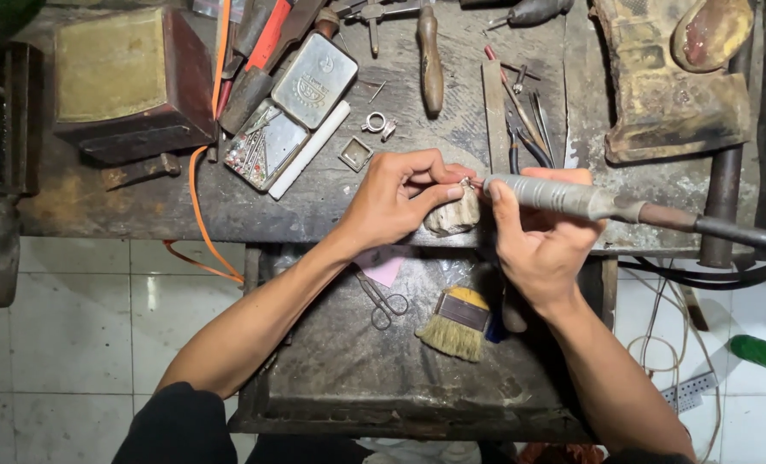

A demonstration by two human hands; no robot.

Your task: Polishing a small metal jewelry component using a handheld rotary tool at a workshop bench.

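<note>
My left hand (396, 199) pinches a small silver ring (466, 182) between thumb and fingers, resting it on a worn wooden bench peg (452, 216) at the workbench edge. My right hand (539, 236) grips a grey rotary tool handpiece (563, 198) like a pen. Its tip touches the ring. A dark flexible shaft (727, 230) leads from the handpiece off to the right.
The wooden workbench (228, 202) carries an open tin of small bits (267, 144), another silver ring (377, 123), files, pliers (525, 146) and a brown block (129, 82). The metal tray (357, 369) below holds scissors (383, 301) and a brush (456, 322). An orange cord (198, 206) hangs at left.
</note>
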